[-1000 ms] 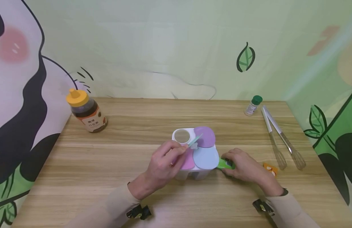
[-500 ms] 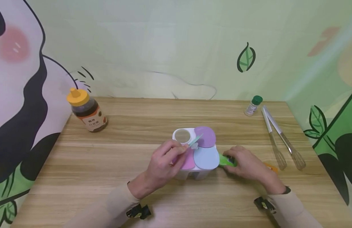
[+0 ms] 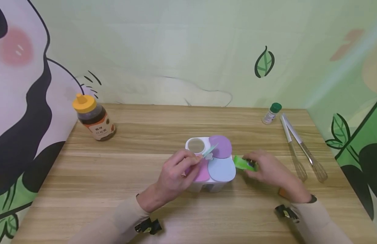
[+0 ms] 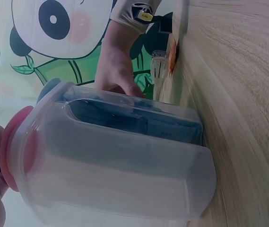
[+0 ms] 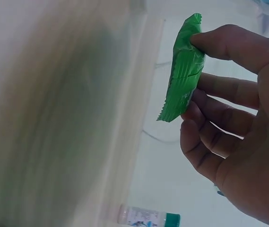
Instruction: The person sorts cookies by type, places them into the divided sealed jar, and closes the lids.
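Observation:
My left hand [image 3: 177, 173] pinches the raised pale green lid [image 3: 211, 149] of a white storage box that has several compartments. The box's round opening [image 3: 195, 145] shows at its back left. Purple [image 3: 221, 146], blue [image 3: 222, 169] and pink lids [image 3: 203, 171] lie flat over the others. Through the clear wall [image 4: 115, 165] in the left wrist view, something blue [image 4: 125, 118] shows inside. Right of the box, my right hand [image 3: 269, 166] holds a small green wrapped packet [image 5: 186, 71] with serrated ends, between thumb and fingers.
A honey bottle [image 3: 98, 127] with a yellow cap stands at the back left. A green-capped shaker [image 3: 271, 114] and whisk-ended tongs [image 3: 298, 142] are at the right. An orange packet [image 3: 283, 193] is partly hidden beneath my right wrist. A patterned backdrop rises behind the table [image 3: 139, 128].
My right hand has lifted the green packet up and away from the box's right side. The right forearm covers more of the orange packet. My left hand stays on the lid.

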The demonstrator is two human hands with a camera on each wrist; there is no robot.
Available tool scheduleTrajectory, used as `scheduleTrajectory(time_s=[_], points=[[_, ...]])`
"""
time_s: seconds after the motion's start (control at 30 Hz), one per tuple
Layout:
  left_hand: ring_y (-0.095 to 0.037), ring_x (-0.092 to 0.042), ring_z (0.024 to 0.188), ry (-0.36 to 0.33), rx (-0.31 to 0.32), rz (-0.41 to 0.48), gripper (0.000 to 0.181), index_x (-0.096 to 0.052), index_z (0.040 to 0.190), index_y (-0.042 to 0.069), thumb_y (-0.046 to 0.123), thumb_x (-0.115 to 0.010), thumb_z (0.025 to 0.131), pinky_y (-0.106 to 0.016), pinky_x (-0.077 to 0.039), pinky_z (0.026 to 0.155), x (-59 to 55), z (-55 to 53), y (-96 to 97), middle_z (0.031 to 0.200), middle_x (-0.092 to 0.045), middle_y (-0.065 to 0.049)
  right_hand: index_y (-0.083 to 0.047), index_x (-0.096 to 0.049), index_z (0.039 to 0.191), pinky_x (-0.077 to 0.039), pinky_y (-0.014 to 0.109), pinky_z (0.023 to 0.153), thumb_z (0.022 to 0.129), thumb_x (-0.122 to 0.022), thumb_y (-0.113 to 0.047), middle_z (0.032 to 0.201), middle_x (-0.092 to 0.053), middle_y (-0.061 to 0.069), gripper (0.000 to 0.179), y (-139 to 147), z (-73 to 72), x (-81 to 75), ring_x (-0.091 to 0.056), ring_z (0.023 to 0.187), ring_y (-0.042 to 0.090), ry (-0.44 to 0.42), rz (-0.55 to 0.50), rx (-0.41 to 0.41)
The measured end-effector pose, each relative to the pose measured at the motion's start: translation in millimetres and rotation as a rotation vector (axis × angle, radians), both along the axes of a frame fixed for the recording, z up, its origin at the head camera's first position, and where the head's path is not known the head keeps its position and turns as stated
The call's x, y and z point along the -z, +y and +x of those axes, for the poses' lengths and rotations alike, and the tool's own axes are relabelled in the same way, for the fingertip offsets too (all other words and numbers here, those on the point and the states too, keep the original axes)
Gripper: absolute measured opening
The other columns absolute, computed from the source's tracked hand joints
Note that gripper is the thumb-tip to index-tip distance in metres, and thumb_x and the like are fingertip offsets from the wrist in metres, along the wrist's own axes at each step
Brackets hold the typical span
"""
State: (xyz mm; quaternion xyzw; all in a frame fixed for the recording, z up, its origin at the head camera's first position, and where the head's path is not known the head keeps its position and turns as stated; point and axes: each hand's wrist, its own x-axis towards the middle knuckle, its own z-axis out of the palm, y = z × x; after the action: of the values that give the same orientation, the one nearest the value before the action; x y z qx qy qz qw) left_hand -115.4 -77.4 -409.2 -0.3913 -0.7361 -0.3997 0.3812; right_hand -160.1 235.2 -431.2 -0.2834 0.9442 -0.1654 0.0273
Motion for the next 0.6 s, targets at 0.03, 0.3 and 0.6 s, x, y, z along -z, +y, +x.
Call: scheduleTrajectory(time_s=[0.03,0.3,0.6], points=[[-0.011,-0.054,0.066,-0.002,0.002,0.001,0.024,-0.071,0.096,-0.002,-0.008,-0.076,0.073,-0.011,-0.047,0.059,-0.2,0.0,0.1,0.084,-0.061,-0.007,-0.001,-0.069,0.111,-0.055,0.039,0.076,0.078,-0.080,-0.019,0.097,-0.068,0.008,0.039,0,-0.8,-1.9,-0.061,0.087,0.019,0.004,-0.008,0.003],[-0.010,-0.055,0.064,-0.034,0.026,0.049,0.024,-0.072,0.095,-0.002,-0.010,-0.075,0.072,-0.013,-0.048,0.056,-1.1,1.3,0.8,0.082,-0.062,-0.007,-0.001,-0.068,0.115,-0.054,0.038,0.074,0.079,-0.079,-0.016,0.100,-0.067,0.010,0.041,2,-6.7,-17.2,-0.059,0.087,0.021,0.060,-0.049,0.030],[-0.010,-0.055,0.064,-0.065,0.041,0.061,0.025,-0.072,0.095,-0.002,-0.011,-0.075,0.072,-0.013,-0.048,0.056,-1.8,2.0,-0.1,0.083,-0.063,-0.006,0.000,-0.069,0.108,-0.054,0.038,0.069,0.077,-0.079,-0.014,0.094,-0.068,0.010,0.036,2,-12.7,-29.7,-0.060,0.083,0.022,0.171,-0.085,-0.010]])
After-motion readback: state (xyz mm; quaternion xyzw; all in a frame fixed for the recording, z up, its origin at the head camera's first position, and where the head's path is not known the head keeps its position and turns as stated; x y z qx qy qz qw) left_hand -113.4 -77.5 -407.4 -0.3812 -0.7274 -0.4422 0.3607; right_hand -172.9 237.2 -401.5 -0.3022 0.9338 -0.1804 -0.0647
